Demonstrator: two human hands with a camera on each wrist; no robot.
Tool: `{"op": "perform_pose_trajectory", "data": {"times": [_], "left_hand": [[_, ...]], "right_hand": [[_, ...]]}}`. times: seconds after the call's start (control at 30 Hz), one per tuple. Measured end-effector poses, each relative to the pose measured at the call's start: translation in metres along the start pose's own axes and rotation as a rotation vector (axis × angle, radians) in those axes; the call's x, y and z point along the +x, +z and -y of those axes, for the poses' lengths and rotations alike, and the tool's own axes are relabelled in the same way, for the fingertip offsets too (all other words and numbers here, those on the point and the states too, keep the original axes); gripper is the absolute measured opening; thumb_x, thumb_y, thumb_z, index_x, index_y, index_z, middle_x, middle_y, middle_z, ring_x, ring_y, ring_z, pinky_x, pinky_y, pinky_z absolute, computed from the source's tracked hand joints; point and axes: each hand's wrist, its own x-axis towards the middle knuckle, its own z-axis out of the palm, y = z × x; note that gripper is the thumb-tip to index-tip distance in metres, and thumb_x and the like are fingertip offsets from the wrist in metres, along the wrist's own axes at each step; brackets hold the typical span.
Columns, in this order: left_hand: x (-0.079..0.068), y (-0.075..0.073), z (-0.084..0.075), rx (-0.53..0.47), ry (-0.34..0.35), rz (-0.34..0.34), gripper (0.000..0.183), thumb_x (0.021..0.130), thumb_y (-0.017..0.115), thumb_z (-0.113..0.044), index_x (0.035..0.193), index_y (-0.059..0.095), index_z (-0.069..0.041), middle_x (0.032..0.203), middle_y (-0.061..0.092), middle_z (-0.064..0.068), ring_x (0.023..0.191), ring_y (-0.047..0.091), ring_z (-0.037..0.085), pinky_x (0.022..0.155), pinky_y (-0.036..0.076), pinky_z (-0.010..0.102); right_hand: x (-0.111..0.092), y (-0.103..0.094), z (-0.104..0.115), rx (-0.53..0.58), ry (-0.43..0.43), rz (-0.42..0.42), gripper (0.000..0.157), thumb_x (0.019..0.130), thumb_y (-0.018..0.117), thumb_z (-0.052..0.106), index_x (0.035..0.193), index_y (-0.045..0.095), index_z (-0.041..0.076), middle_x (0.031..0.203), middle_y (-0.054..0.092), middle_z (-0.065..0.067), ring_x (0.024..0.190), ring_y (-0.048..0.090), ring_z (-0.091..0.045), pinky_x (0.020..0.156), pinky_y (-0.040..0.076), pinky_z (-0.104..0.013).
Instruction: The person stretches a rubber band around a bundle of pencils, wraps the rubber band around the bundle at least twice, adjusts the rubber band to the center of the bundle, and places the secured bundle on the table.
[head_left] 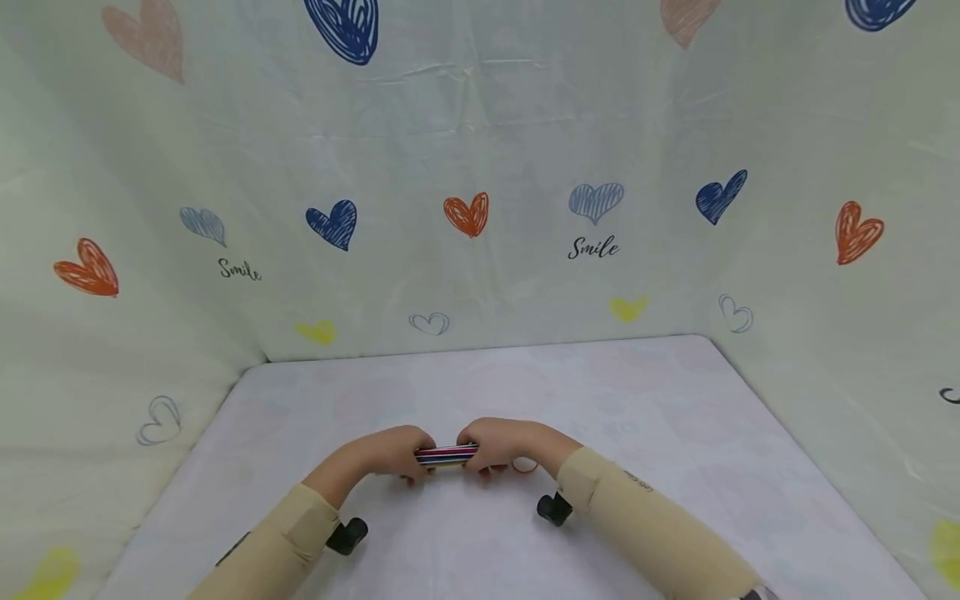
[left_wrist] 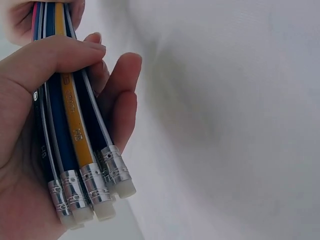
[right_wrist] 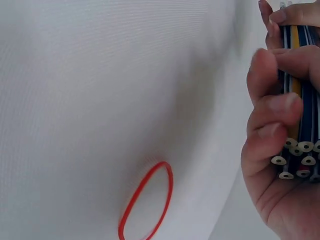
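Observation:
Between both hands, above the table, lies a bundle of pencils (head_left: 447, 455), mostly dark blue with a yellow one among them. My left hand (head_left: 393, 452) grips the bundle toward its eraser end, the thumb lying across the top. Silver ferrules with white erasers (left_wrist: 104, 210) stick out beside that palm. Around the other end my right hand (head_left: 502, 443) curls its fingers. Flat unsharpened tips with dark cores (right_wrist: 306, 146) show at its palm. A red rubber band (right_wrist: 170, 186) is on the white surface close to the right hand.
A white cloth covers the table (head_left: 600, 392). Behind and at both sides hangs a pale curtain (head_left: 525, 133) printed with hearts and "Smile". Beige sleeves cover both forearms, each with a small black device (head_left: 555, 509) at the wrist.

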Motion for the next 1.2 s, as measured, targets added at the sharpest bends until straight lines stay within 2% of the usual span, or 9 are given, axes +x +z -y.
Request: {"op": "perform_pose_trajectory", "data": {"times": [0.2, 0.4, 0.7, 0.9, 1.07, 1.2], "left_hand": [[0.0, -0.002, -0.012, -0.054, 0.045, 0.042, 0.013, 0.083, 0.067, 0.003, 0.087, 0.066, -0.009, 0.074, 0.063, 0.003, 0.06, 0.059, 0.018, 0.059, 0.047, 0.032], [0.002, -0.008, -0.03, -0.108, 0.124, 0.104, 0.005, 0.09, 0.066, -0.003, 0.095, 0.063, -0.003, 0.073, 0.063, 0.004, 0.059, 0.061, 0.018, 0.059, 0.05, 0.032], [0.002, -0.02, -0.051, -0.097, 0.175, 0.06, 0.014, 0.083, 0.076, -0.009, 0.089, 0.064, -0.007, 0.066, 0.059, 0.002, 0.051, 0.057, 0.016, 0.055, 0.051, 0.034], [0.007, -0.023, -0.06, -0.117, 0.197, 0.042, 0.014, 0.083, 0.078, -0.012, 0.086, 0.064, -0.012, 0.068, 0.055, 0.0, 0.047, 0.051, 0.013, 0.049, 0.046, 0.027], [0.011, -0.023, -0.066, -0.093, 0.246, 0.035, 0.013, 0.085, 0.076, -0.014, 0.086, 0.063, -0.015, 0.066, 0.053, -0.002, 0.049, 0.045, 0.012, 0.048, 0.039, 0.027], [0.015, -0.024, -0.071, -0.03, 0.265, 0.015, 0.011, 0.085, 0.075, -0.016, 0.084, 0.064, -0.017, 0.068, 0.053, -0.005, 0.058, 0.046, 0.011, 0.054, 0.039, 0.028]], "right_hand": [[-0.014, -0.007, 0.0, -0.03, -0.02, -0.022, 0.01, 0.083, 0.063, 0.006, 0.088, 0.064, 0.015, 0.057, 0.053, 0.004, 0.05, 0.045, -0.007, 0.05, 0.037, -0.022], [-0.033, -0.017, -0.003, -0.032, -0.032, -0.085, 0.009, 0.082, 0.066, 0.006, 0.088, 0.066, 0.013, 0.066, 0.056, 0.005, 0.057, 0.047, -0.007, 0.055, 0.04, -0.023], [-0.061, -0.025, -0.004, -0.03, -0.011, -0.207, 0.008, 0.079, 0.068, 0.006, 0.084, 0.065, 0.012, 0.069, 0.056, 0.006, 0.062, 0.048, -0.009, 0.058, 0.04, -0.027], [-0.079, -0.031, -0.01, -0.015, -0.023, -0.271, 0.01, 0.077, 0.069, 0.006, 0.079, 0.063, 0.014, 0.065, 0.05, 0.008, 0.059, 0.044, -0.009, 0.056, 0.038, -0.027], [-0.091, -0.035, -0.011, 0.047, -0.024, -0.291, 0.009, 0.078, 0.071, 0.008, 0.08, 0.064, 0.014, 0.065, 0.053, 0.008, 0.058, 0.046, -0.009, 0.055, 0.039, -0.028], [-0.101, -0.038, -0.011, 0.126, -0.016, -0.302, 0.009, 0.079, 0.074, 0.014, 0.083, 0.066, 0.015, 0.063, 0.059, 0.004, 0.057, 0.051, -0.012, 0.056, 0.04, -0.029]]}}
